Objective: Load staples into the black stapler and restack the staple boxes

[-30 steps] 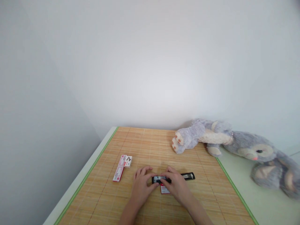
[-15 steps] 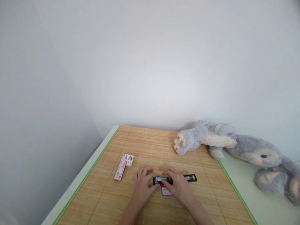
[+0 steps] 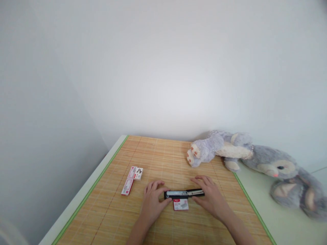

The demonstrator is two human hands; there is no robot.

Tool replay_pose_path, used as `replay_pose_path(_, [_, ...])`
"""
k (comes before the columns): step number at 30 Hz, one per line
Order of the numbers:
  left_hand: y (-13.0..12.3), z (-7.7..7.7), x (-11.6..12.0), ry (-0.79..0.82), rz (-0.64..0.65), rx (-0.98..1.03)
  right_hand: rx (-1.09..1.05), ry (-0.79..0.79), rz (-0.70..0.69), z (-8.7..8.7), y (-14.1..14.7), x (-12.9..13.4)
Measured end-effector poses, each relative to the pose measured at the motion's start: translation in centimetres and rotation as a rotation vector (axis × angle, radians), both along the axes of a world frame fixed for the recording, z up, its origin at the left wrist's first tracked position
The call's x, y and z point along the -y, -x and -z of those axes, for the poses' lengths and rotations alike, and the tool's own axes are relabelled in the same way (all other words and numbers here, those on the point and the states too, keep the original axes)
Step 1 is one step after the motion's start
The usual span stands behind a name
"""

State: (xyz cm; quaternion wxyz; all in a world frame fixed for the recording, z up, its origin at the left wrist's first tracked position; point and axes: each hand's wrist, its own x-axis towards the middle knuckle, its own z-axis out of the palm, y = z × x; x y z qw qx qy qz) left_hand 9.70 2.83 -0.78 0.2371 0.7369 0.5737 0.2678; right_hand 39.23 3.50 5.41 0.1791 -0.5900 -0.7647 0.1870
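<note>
Now that our right hand (image 3: 213,198) has moved rightward, its grip uncertain, the opened stapler (image 3: 176,194) shows its middle, between the side edges of the table (image 3: 263,200); our left hand (image 3: 152,200) pinches its left end.

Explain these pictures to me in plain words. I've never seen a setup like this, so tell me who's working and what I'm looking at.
There is no machine here: a person works with two bare hands. Every picture comes from one camera worn on their head, looking forward and down. On the bamboo mat lies an opened black stapler. The left hand holds its left end; the right hand is spread around the other end, though its grip is unclear. A small box lies just on the person's side of it. More small boxes sit to the left, and a grey plush toy lies at the right.
</note>
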Motion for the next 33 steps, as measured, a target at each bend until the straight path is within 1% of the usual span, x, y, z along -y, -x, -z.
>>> replay_pose_path(1, [0.0,0.0,0.0,0.0,-0.004,0.002,-0.024,0.054,0.027,0.2,-1.6,-0.3])
replay_pose_path(2, [-0.1,0.0,0.0,0.0,-0.009,0.004,-0.067,0.13,0.022,0.3,-3.0,-0.5])
replay_pose_path(4, [-0.2,-0.2,0.0,0.001,-0.017,0.008,-0.181,0.247,-0.03,0.5,-4.8,-0.9])
replay_pose_path(6, [-0.3,-0.3,0.0,0.004,-0.021,0.011,-0.289,0.316,-0.095,0.2,-4.9,-1.3])
replay_pose_path(9, [-0.3,-0.6,0.1,0.008,-0.031,0.012,-0.356,0.355,-0.156,-1.0,-3.0,-2.0])
replay_pose_path(12, [-0.4,-0.7,0.2,0.009,-0.044,0.01,-0.281,0.292,-0.238,-2.3,0.1,-2.8])
replay_pose_path(15, [-0.4,-0.7,0.2,0.006,-0.048,0.011,-0.199,0.221,-0.299,-2.7,3.0,-3.5])
replay_pose_path(19, [-0.4,-0.6,0.2,-0.003,-0.049,0.013,-0.131,0.176,-0.344,-1.8,6.2,-4.1])
replay_pose_path(22, [-0.4,-0.5,0.1,-0.007,-0.046,0.018,-0.073,0.155,-0.362,-0.9,7.7,-4.1])
replay_pose_path(25, [-0.3,-0.4,0.0,-0.015,-0.035,0.03,-0.028,0.138,-0.348,-0.4,8.2,-4.0])
replay_pose_path(28, [0.1,-0.5,0.2,-0.033,-0.019,0.05,-0.01,0.117,-0.298,-0.1,7.5,-3.9])
replay_pose_path(31, [0.3,-1.1,1.2,-0.059,-0.016,0.075,-0.022,0.083,-0.19,0.4,5.8,-3.8])
replay_pose_path(32, [0.2,-1.4,1.7,-0.066,0.01,0.082,-0.031,0.074,-0.146,0.6,5.2,-3.7])
replay_pose_path(33, [-0.2,-1.7,2.2,-0.071,0.064,0.084,-0.043,0.067,-0.101,0.9,4.6,-3.6])
